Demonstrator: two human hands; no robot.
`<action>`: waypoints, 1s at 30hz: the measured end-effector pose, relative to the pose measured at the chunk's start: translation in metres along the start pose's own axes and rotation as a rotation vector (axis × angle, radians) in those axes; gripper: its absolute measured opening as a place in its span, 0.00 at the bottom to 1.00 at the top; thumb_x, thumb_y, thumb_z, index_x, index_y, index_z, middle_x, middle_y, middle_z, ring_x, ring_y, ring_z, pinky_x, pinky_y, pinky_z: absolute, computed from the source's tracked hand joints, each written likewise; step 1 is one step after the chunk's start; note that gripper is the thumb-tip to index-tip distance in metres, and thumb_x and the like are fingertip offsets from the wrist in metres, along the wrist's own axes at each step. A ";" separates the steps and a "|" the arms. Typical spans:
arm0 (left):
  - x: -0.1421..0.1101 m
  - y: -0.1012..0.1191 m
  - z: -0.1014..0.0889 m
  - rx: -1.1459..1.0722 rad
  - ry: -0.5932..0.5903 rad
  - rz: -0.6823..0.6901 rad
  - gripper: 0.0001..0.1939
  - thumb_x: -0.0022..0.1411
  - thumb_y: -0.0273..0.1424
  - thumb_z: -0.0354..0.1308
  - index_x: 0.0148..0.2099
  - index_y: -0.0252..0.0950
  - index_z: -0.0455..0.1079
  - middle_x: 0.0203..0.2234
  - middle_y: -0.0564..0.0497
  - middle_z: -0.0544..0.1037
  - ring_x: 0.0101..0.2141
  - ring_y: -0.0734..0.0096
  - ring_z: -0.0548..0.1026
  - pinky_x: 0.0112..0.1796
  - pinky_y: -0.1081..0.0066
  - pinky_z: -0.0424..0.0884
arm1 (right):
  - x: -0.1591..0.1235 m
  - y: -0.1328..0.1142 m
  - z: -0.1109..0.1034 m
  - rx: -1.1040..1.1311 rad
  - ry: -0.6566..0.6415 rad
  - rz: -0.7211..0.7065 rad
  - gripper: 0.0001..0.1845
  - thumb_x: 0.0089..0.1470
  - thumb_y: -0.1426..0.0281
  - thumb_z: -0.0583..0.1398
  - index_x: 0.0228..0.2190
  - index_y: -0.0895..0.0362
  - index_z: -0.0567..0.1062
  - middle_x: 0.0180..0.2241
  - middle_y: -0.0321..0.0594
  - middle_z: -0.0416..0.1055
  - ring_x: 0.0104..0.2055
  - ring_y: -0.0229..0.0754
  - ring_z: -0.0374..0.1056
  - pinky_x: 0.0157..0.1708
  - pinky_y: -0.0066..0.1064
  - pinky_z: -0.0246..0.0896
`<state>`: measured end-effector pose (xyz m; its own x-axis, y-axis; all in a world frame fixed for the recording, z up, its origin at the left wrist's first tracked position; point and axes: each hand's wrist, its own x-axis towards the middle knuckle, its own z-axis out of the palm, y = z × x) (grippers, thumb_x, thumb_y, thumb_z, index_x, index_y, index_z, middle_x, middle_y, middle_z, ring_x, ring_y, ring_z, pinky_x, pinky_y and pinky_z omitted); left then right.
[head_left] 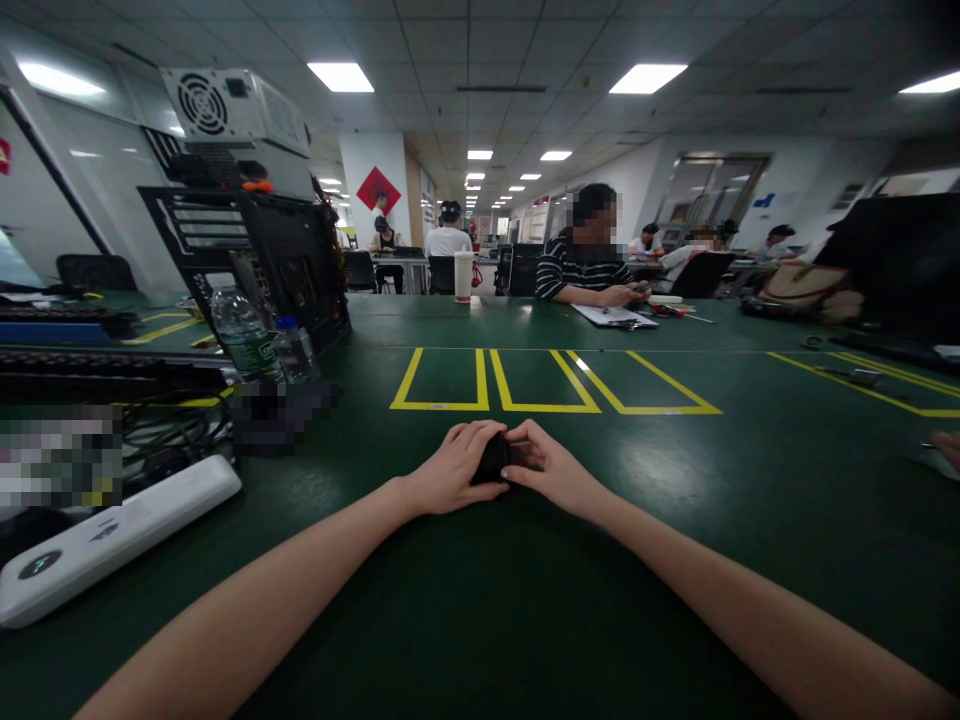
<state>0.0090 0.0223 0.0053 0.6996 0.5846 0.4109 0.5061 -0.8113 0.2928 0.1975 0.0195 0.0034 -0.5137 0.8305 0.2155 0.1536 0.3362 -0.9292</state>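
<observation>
Between my two hands is a small black object (493,460), low over the green table (480,620) or resting on it; its kind does not show. My left hand (459,465) wraps over its left side, fingers on top and thumb along the near edge. From the other side, my right hand (551,470) pinches its right edge between thumb and fingers. The hands hide most of the object. Just beyond them, yellow tape (442,406) marks outlined areas on the table.
To the left stand an open black computer case (285,260) with a power supply (232,105) on top, water bottles (240,325), cables and a white power strip (120,535). A white cup (463,278) stands at the far edge. Across sits a person in stripes near a clipboard (613,316).
</observation>
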 end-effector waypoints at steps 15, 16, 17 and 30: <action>0.000 0.002 -0.002 -0.005 -0.012 -0.004 0.31 0.55 0.38 0.52 0.56 0.39 0.41 0.51 0.44 0.57 0.51 0.61 0.57 0.51 0.58 0.50 | 0.002 0.000 0.001 -0.036 0.014 -0.008 0.15 0.44 0.70 0.59 0.36 0.53 0.63 0.39 0.36 0.62 0.43 0.41 0.63 0.44 0.40 0.59; -0.001 0.001 -0.002 -0.005 -0.010 -0.003 0.31 0.55 0.38 0.52 0.56 0.39 0.41 0.50 0.44 0.57 0.51 0.61 0.57 0.51 0.58 0.50 | 0.001 -0.001 0.001 -0.065 0.025 -0.029 0.16 0.43 0.71 0.60 0.36 0.53 0.63 0.39 0.36 0.62 0.43 0.41 0.62 0.45 0.40 0.59; -0.001 0.001 -0.002 -0.004 -0.009 -0.002 0.31 0.55 0.38 0.52 0.56 0.39 0.41 0.50 0.44 0.57 0.51 0.60 0.57 0.51 0.58 0.50 | 0.000 -0.002 0.001 -0.080 0.032 -0.042 0.16 0.43 0.71 0.60 0.36 0.53 0.63 0.39 0.36 0.62 0.44 0.41 0.62 0.45 0.40 0.58; 0.000 0.001 -0.001 -0.010 -0.004 0.003 0.31 0.55 0.38 0.52 0.56 0.38 0.41 0.50 0.45 0.58 0.50 0.61 0.57 0.51 0.58 0.50 | 0.001 0.000 0.001 0.008 -0.008 0.007 0.15 0.45 0.71 0.58 0.37 0.54 0.62 0.39 0.37 0.63 0.43 0.41 0.63 0.45 0.39 0.59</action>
<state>0.0085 0.0215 0.0061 0.7027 0.5825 0.4086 0.4993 -0.8128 0.3001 0.1964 0.0202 0.0033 -0.5191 0.8294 0.2064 0.1511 0.3267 -0.9330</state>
